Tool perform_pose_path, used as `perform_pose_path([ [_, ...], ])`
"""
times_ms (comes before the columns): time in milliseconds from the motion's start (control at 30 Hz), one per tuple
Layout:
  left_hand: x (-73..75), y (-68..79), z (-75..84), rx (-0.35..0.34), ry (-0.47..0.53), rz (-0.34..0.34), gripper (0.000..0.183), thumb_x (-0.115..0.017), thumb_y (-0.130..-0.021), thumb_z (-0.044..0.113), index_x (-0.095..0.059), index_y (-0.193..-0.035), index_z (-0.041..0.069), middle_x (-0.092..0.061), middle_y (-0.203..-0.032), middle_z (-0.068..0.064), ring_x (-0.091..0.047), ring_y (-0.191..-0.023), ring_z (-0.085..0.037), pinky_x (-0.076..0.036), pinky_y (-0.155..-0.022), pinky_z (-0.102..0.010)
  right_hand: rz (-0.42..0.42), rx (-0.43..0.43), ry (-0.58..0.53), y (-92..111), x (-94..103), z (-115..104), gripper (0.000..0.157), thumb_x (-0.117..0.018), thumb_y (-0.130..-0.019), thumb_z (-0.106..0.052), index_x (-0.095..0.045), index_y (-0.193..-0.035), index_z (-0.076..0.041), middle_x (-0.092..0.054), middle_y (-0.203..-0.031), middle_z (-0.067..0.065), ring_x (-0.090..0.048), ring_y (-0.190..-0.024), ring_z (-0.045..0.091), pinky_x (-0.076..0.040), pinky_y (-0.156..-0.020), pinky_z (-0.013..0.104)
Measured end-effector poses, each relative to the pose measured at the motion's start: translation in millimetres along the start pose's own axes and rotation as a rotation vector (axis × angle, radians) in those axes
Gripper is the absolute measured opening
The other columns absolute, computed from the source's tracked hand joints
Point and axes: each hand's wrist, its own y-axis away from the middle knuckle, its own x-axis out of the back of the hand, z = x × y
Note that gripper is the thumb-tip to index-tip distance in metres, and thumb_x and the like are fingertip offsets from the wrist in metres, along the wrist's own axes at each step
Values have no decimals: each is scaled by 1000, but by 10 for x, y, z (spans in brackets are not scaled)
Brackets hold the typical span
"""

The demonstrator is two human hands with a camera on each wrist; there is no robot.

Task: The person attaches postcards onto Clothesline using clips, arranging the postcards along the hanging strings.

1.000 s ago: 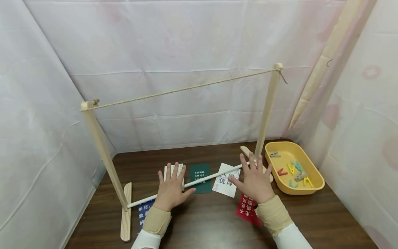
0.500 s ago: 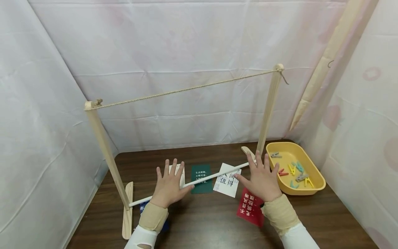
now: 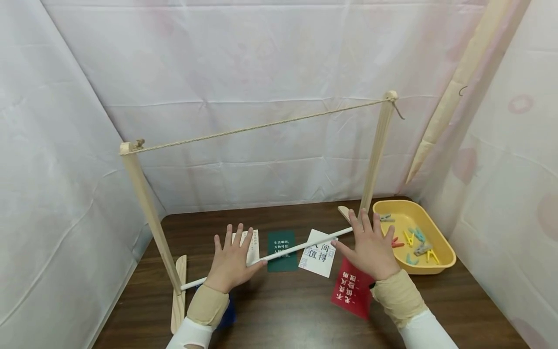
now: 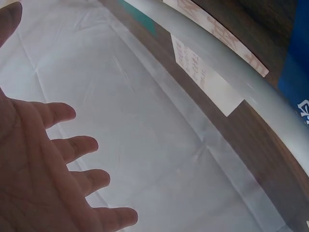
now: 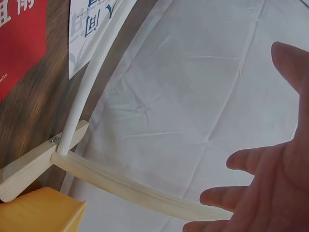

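Observation:
My left hand [image 3: 233,264], fingers spread and palm down, holds nothing; it overlaps the white rod [image 3: 301,246] near a cream card [image 3: 254,242]. A blue card [image 3: 228,315] is mostly hidden under the left wrist. With its fingers spread too, my right hand [image 3: 372,252] is beside the rod's far end, holding nothing. Below it lies a red card [image 3: 348,293] with white writing. Between the hands are a green card [image 3: 281,264] and a white card [image 3: 316,266] with dark characters. Both wrist views show bare palms, the left hand [image 4: 58,164] and right hand [image 5: 270,183].
A wooden left post [image 3: 150,218] and right post [image 3: 377,155] carry a taut rope [image 3: 261,126] above the cards; the rod joins them low down. At right, a yellow basin [image 3: 449,259] contains several clothespins [image 3: 423,249]. A white curtain [image 3: 270,184] stands behind the table.
My hands have drifted apart, the left to the left and the right to the right. More of the red card shows; the left arm now covers the blue card's left part.

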Motion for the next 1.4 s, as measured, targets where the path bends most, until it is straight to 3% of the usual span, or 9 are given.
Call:
perform_pose_path([
  [400,32,9,7,-33,-8,4,98,-66,-97,73,-39,-169,13,-33,-176,-22,-21,-165,-52,-21,-123,-82,8,26,22,1,57,28,100,-71,-96,-62,-35,-169,-5,-32,-170,36,-21,-158,65,-12,-116,91],
  [667,47,64,-8,-45,-23,7,90,-67,-101,64,-43,-166,8,-38,-173,-24,-29,-163,-50,-30,-124,-75,17,39,32,-11,84,65,99,-72,-95,-63,-37,-168,-5,-36,-168,36,-27,-156,64,-17,-116,89],
  [1067,93,132,-116,-63,-72,100,76,-74,-101,50,-54,-156,2,-55,-158,-25,-48,-151,-50,-42,-119,-69,117,101,46,-72,117,161,92,-79,-94,-53,-46,-160,2,-48,-158,38,-45,-145,64,-37,-109,83],
  [1400,124,193,-190,-125,-93,241,57,-78,-101,38,-65,-139,-3,-71,-132,-23,-69,-124,-41,-56,-107,-57,189,138,-38,-141,165,239,85,-84,-92,-43,-52,-151,9,-57,-147,38,-61,-128,62,-51,-97,77],
])
